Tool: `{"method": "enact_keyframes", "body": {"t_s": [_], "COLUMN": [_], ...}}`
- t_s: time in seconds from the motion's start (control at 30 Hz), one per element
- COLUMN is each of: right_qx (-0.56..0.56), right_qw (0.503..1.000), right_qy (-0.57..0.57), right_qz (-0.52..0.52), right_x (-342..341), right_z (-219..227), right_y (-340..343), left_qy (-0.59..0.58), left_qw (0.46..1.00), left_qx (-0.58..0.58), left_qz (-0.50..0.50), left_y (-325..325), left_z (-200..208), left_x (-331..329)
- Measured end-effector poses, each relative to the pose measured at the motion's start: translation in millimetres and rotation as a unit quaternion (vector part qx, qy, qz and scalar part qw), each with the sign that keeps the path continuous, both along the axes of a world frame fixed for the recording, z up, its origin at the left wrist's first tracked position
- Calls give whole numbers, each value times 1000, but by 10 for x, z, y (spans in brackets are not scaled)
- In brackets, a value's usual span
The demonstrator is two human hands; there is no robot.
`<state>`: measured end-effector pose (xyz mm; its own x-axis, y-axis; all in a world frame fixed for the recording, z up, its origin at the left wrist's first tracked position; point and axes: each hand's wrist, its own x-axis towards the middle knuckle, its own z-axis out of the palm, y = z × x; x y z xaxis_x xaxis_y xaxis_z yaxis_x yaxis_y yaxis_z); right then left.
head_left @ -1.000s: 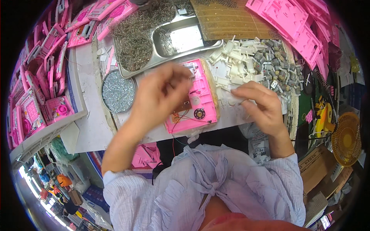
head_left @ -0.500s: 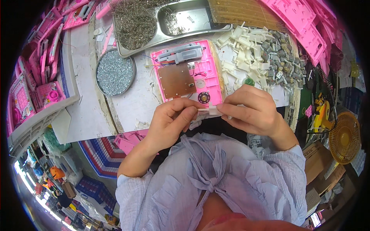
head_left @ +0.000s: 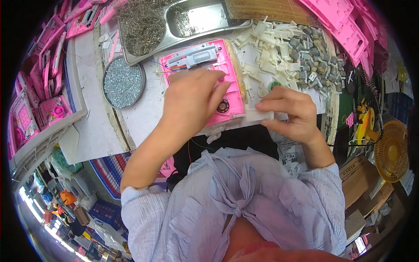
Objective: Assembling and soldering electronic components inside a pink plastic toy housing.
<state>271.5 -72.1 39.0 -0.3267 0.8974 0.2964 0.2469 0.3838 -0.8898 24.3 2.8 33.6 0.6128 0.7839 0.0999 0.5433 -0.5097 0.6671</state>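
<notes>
The two hands are kept apart. The left hand [head_left: 196, 94] is placed over the pink case [head_left: 234, 87], which is laid on the table [head_left: 152, 118] in front of the body; because its fingertips are partly covered by the hand itself, it cannot be told whether anything is pinched there. By this hand the brown board [head_left: 176, 78] inside the case is mostly hidden, and only a small part is seen. The black speaker [head_left: 223, 106] and the grey part [head_left: 203, 56] are left visible. By the right hand [head_left: 291, 112], a white piece [head_left: 258, 115] is gripped between thumb and fingers, just beside the lower right corner of the case; its exact shape is blurred. A green round thing [head_left: 274, 84] is partly covered behind the right fingers. The metal tray [head_left: 206, 18] and the pink panels [head_left: 347, 28] are cut off by the upper edge.
</notes>
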Motion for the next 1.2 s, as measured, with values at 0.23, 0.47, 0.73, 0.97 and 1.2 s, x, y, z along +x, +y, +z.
{"method": "enact_keyframes", "body": {"t_s": [0.23,0.47,0.73,0.97,1.2], "right_qx": [4,18,31,10,30], "right_qw": [998,999,997,996,988], "right_qy": [-11,-7,-14,-41,-123], "right_qz": [-56,-44,-69,-80,-92], "right_x": [134,93,96,88,-29], "right_z": [-33,-11,-12,-18,-197], "right_y": [-107,-53,-62,-62,152], "left_qy": [129,200,173,108,-115], "left_qw": [976,966,968,989,983], "left_qx": [173,162,179,91,-115], "left_qz": [-24,-5,-42,-39,90], "left_y": [46,-56,-43,91,106], "left_z": [-109,-139,-91,-216,-81], "left_x": [158,199,193,225,-145]}}
